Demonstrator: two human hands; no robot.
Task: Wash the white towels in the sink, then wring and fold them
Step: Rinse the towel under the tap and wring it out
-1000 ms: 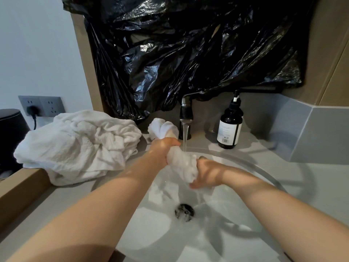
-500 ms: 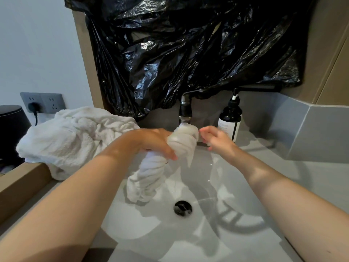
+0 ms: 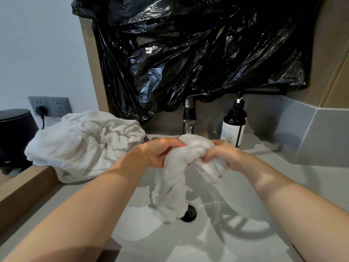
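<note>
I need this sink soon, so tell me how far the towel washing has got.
Done: nothing folded is in view. In hand: the left hand and right hand grip one white towel under the running faucet, its twisted lower end hanging into the sink. Left: wringing and folding it, plus the crumpled towel pile on the counter; whether it is washed cannot be told.

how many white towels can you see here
2. One wet towel gripped by the left hand and right hand over the sink; one crumpled heap on the counter beside it, possibly hiding more.
</note>
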